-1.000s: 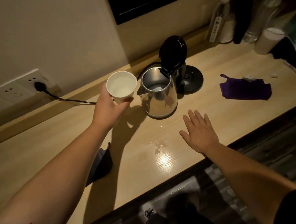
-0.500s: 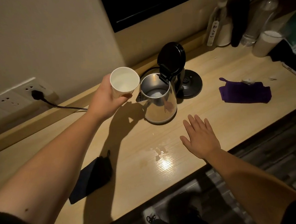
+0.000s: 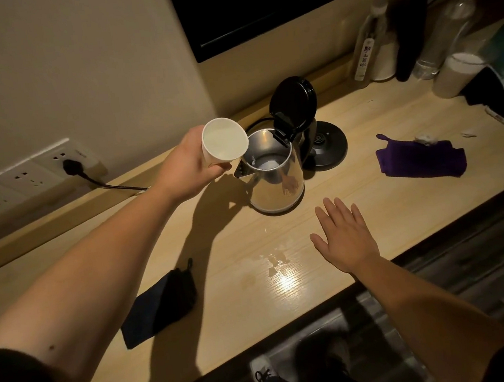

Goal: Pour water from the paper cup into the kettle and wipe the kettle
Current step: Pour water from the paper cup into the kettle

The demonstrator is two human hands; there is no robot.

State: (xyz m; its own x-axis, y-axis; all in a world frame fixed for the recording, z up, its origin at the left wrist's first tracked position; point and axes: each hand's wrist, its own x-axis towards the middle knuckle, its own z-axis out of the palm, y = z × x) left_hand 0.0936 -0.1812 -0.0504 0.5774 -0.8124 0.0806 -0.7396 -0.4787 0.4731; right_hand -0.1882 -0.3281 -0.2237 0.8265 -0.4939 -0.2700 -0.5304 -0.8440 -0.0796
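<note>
The paper cup (image 3: pixel 224 142), tilted at the open steel kettle's (image 3: pixel 274 177) spout rim, is gripped by the left hand (image 3: pixel 187 166), while the right hand (image 3: pixel 344 237) lies flat and empty on bare desk (image 3: pixel 242 313) between kettle and front edge, well clear of the purple cloth (image 3: pixel 421 157).

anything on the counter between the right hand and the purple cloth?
Nothing: in the head view only bare wooden counter separates the right hand from the purple cloth.
</note>
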